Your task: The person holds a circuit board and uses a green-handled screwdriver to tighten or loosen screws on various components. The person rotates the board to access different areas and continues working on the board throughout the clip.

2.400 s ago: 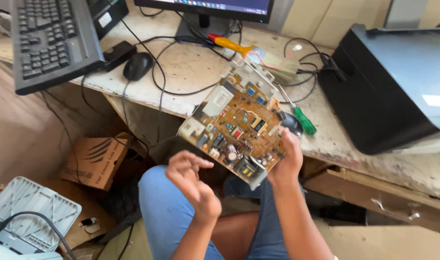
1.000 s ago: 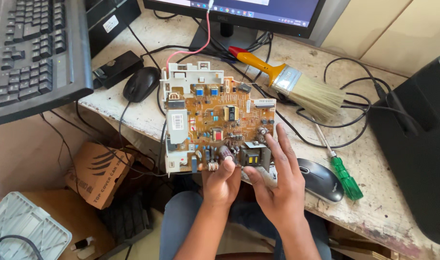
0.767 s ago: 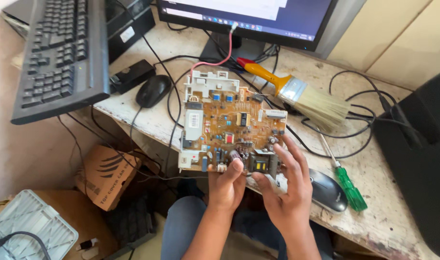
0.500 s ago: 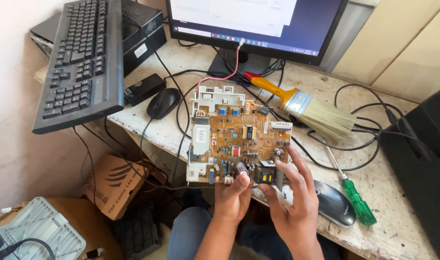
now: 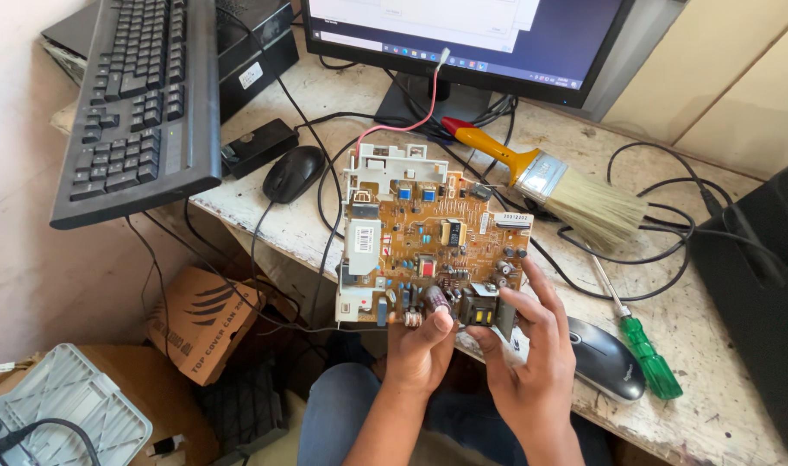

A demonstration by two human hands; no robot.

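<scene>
My left hand grips the near edge of the board from below, thumb pressed on the component side beside a dark capacitor. My right hand holds the same edge just to the right, fingers spread up over the lower right corner and thumb on a black block. Both hands are closed on the board; neither holds anything else.

The board is brown, component side up, tilted toward me and held above the front edge of the desk. A white plastic frame runs along its left and top edges. A red wire leads from its upper left area up toward the monitor.

On the desk:
- A black mouse lies left of the board, near a small black box.
- A keyboard overhangs the left end.
- A brush with a yellow handle lies behind the board, bristles pointing right.
- A green screwdriver lies right of my right hand.
- A second mouse, dark grey, sits between that hand and the screwdriver, touching neither as far as I can tell.
- Black cables loop across the right part.

Below the desk, a cardboard box stands on the floor.
</scene>
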